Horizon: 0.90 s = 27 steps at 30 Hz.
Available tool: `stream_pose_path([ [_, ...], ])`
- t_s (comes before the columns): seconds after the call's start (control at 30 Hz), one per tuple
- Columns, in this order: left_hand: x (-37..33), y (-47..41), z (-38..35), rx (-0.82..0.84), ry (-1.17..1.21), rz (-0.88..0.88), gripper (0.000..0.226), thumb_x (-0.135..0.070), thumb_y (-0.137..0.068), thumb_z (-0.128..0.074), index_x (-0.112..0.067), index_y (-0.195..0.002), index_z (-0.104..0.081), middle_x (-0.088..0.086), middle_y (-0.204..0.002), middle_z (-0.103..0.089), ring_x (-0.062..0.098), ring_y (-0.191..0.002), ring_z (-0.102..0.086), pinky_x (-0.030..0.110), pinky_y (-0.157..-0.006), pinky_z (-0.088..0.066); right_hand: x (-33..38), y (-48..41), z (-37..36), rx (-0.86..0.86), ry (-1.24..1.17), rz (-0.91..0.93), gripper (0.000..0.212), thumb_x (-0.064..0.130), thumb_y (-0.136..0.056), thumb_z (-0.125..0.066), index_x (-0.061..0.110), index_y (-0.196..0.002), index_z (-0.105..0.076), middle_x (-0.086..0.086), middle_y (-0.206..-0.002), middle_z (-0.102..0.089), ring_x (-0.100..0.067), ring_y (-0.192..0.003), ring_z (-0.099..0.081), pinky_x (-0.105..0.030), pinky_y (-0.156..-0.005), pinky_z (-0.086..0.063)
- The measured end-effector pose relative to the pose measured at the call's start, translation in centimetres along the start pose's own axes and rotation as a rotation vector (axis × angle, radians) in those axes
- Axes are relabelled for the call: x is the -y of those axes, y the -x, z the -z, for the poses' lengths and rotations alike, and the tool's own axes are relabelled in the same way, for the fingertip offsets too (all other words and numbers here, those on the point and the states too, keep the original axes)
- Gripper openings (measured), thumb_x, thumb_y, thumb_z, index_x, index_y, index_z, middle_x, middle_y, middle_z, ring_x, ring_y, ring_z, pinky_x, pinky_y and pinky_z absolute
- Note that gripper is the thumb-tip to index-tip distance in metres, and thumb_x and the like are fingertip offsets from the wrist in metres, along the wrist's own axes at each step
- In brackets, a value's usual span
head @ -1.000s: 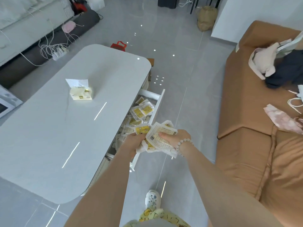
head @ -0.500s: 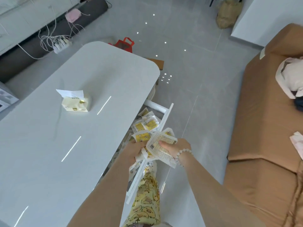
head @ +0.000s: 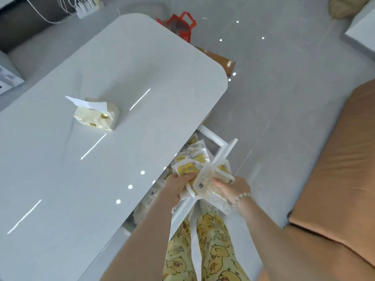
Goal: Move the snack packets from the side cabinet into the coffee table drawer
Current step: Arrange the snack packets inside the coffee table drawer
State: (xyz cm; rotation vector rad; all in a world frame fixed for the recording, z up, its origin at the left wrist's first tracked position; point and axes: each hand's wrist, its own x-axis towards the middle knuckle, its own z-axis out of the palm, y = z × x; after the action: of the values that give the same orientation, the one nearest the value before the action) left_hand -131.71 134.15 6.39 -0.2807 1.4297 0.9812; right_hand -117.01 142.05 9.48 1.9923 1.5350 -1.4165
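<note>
Snack packets (head: 211, 186) gripped by left hand (head: 179, 184) and right hand (head: 233, 188); I'd lower both over drawer (head: 225, 151), then release low.

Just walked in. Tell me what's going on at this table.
A person stands at the open coffee table drawer, holding a bunch of snack packets above its front edge. The left hand grips the yellow-fronted ones; the right hand, wearing a bead bracelet, holds one with its printed back up. More packets lie in the drawer. A tissue pack sits on the tabletop.
</note>
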Motion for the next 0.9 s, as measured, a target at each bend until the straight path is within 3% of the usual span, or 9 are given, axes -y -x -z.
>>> stream_pose_path([
  [0.07,1.1,-2.8,0.8,-0.045,0.055,0.038,0.032,-0.007,-0.082,-0.071,-0.002,-0.112,-0.062,0.015,-0.106,-0.07,0.03,-0.095,-0.068,0.043,-0.086,-0.055,0.0,-3.2,-1.3,0.053,0.036,-0.038,0.095,0.079,-0.042,-0.07,0.018,-0.114,-0.059,0.002,-0.099,-0.061,-0.016,-0.071,-0.058,-0.031,-0.063,-0.05],
  [0.17,3.9,-7.0,2.1,-0.149,0.112,0.092,0.039,-0.013,-0.08,-0.074,-0.002,-0.115,-0.061,0.015,-0.103,-0.071,0.03,-0.094,-0.069,0.045,-0.089,-0.054,0.1,-7.7,-3.7,0.125,0.17,-0.038,0.081,0.061,-0.066,-0.071,0.015,-0.129,-0.051,-0.005,-0.114,-0.061,-0.024,-0.096,-0.063,-0.035,-0.079,-0.054],
  [0.23,5.8,-9.8,2.8,-0.219,0.154,0.134,0.038,-0.018,-0.08,-0.075,-0.003,-0.112,-0.062,0.013,-0.099,-0.071,0.027,-0.089,-0.069,0.041,-0.087,-0.055,-0.4,-10.9,-5.7,0.176,0.23,-0.055,0.07,0.051,-0.074,-0.07,0.012,-0.129,-0.051,-0.006,-0.107,-0.062,-0.022,-0.086,-0.062,-0.032,-0.07,-0.049],
  [0.33,7.8,-14.4,2.9,-0.332,0.199,0.164,0.028,-0.023,-0.08,-0.074,-0.01,-0.102,-0.063,0.007,-0.093,-0.07,0.022,-0.082,-0.066,0.031,-0.072,-0.055,-0.9,-16.6,-8.2,0.209,0.352,-0.014,0.058,0.041,-0.074,-0.064,0.009,-0.122,-0.056,-0.004,-0.097,-0.059,-0.018,-0.073,-0.051,-0.028,-0.059,-0.043],
  [0.43,8.0,-19.2,2.4,-0.478,0.182,0.118,0.018,-0.027,-0.08,-0.073,-0.015,-0.086,-0.061,0.0,-0.078,-0.062,0.014,-0.066,-0.054,0.02,-0.053,-0.043,0.0,-21.8,-9.8,0.189,0.512,0.084,0.055,0.038,-0.085,-0.06,0.009,-0.13,-0.048,-0.01,-0.117,-0.055,-0.027,-0.102,-0.054,-0.033,-0.08,-0.045],
  [0.5,7.3,-21.9,1.9,-0.519,0.128,0.087,0.03,-0.029,-0.08,-0.072,-0.015,-0.069,-0.046,-0.001,-0.066,-0.047,0.014,-0.059,-0.042,0.017,-0.045,-0.034,1.1,-24.8,-10.8,0.163,0.591,0.16,0.053,0.04,-0.089,-0.057,0.008,-0.129,-0.047,-0.012,-0.122,-0.054,-0.029,-0.105,-0.053,-0.033,-0.08,-0.044],
  [0.57,6.3,-24.2,1.7,-0.533,0.062,0.036,0.044,-0.029,-0.08,-0.072,-0.016,-0.061,-0.034,-0.004,-0.058,-0.035,0.012,-0.052,-0.032,0.017,-0.04,-0.028,1.7,-27.5,-11.9,0.14,0.653,0.222,0.046,0.041,-0.09,-0.055,0.005,-0.117,-0.051,-0.008,-0.1,-0.056,-0.025,-0.092,-0.054,-0.028,-0.069,-0.04],
  [0.63,5.8,-26.2,2.1,-0.534,-0.006,0.008,0.044,-0.031,-0.08,-0.072,-0.017,-0.062,-0.034,-0.003,-0.06,-0.035,0.01,-0.051,-0.034,0.018,-0.039,-0.032,1.9,-29.5,-12.7,0.143,0.694,0.246,0.043,0.043,-0.091,-0.054,0.005,-0.112,-0.051,-0.005,-0.095,-0.051,-0.024,-0.095,-0.054,-0.027,-0.073,-0.038],
  [0.9,6.7,-28.6,3.5,-0.569,-0.219,-0.006,0.036,-0.035,-0.078,-0.072,-0.02,-0.079,-0.04,-0.004,-0.07,-0.045,0.019,-0.074,-0.052,0.022,-0.054,-0.04,0.5,-32.7,-13.8,0.087,0.777,0.215,0.059,0.055,-0.089,-0.049,0.009,-0.126,-0.048,-0.011,-0.121,-0.056,-0.031,-0.114,-0.053,-0.036,-0.086,-0.043],
])
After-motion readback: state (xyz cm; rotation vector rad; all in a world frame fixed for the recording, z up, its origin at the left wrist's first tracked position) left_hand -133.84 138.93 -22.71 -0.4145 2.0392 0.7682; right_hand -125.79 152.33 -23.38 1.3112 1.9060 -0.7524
